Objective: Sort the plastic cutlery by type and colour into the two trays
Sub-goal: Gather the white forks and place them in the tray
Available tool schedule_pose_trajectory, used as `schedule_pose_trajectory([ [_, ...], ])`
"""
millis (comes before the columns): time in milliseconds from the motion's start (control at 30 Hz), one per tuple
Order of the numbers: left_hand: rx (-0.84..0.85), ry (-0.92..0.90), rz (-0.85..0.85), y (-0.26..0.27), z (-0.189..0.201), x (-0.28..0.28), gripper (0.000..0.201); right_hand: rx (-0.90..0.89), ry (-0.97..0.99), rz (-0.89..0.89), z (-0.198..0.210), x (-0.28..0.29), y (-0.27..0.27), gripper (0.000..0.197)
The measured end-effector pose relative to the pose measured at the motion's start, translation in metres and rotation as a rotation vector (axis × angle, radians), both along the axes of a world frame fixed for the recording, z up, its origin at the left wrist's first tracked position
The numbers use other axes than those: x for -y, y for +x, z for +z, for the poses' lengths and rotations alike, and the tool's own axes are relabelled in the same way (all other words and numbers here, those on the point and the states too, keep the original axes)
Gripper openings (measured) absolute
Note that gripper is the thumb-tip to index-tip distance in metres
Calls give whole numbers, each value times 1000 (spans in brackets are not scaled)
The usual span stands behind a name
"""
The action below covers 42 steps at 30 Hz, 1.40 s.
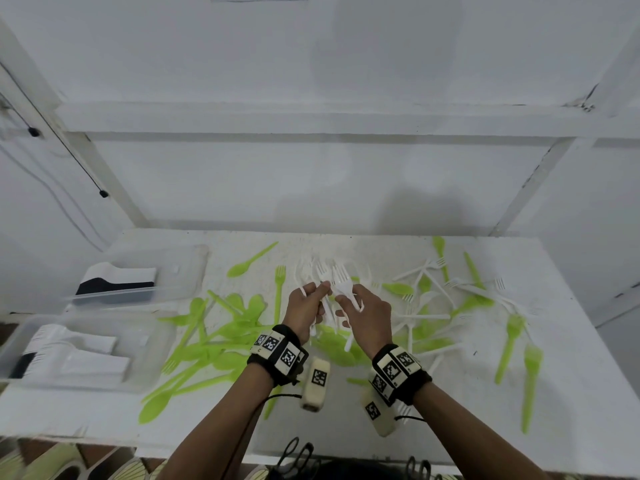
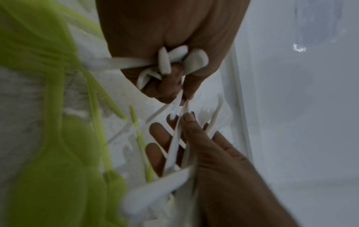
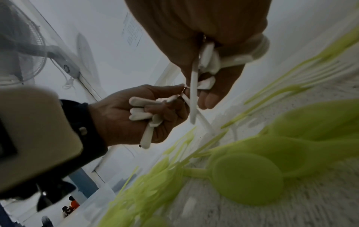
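Head view: bright, flat, diffuse white light — source not visible. Soft broad shadows on the back wall (image 1: 398, 64) upper centre and just above the table (image 1: 571, 393) edge. Strong wide-angle bowing: shelf frame (image 1: 311, 136) lines splay toward the left and right edges. Motion smear on the clear trays (image 1: 104, 323) at left; centre reasonably sharp. Both wrist views much dimmer, greyish, noisy. Left wrist view: green cutlery (image 2: 48, 138) at left is a soft blur, small glare spot upper right. Right wrist view: green spoons (image 3: 272, 169) lower right smeared, camera housing (image 3: 35, 138) at left edge defocused; hands backlit, dark.
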<state>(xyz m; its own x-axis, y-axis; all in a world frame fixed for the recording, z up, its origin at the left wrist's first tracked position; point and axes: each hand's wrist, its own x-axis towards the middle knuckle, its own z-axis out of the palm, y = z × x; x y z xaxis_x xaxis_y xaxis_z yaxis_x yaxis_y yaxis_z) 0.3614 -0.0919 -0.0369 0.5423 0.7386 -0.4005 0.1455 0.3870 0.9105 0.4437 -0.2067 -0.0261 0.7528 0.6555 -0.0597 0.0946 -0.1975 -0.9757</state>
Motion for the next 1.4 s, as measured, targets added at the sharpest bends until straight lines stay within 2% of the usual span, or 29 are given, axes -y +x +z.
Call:
schedule_pose_trajectory([
  [33,-5,20,-12,0,0,-1,23,-25,6,5,0,1,1,3],
  [200,-54,181,18,1,4,-1,20,-72,-20,-7,-4,4,1,26],
  [333,-44,155,-69,0,6,-1,19,-242,35,-64,-2,5,5,26],
  [533,-95,158,-56,5,6,11,30,-111,8,-45,4,-1,4,39],
  [633,-162,257,-53,4,2,5,40,-122,12,5,-1,1,2,37],
  [733,-207,327,-77,4,4,2,43,-159,35,-16,-1,3,4,15],
  [833,-195,213,-113,5,4,-1,36,-188,47,-82,-1,1,10,19],
  [933,-163,169,-165,4,1,1,41,-190,73,-118,-1,-1,10,27],
  [1067,-98,129,-106,2,4,3,42,-157,48,-78,-1,1,5,39],
  [1100,-81,105,-111,3,5,4,43,-146,48,-68,1,3,4,36],
  [1233,-21,14,-204,4,7,7,41,-120,13,-63,-6,3,6,48],
  [1400,-51,55,-223,4,6,7,33,-54,19,-53,-1,3,2,58],
])
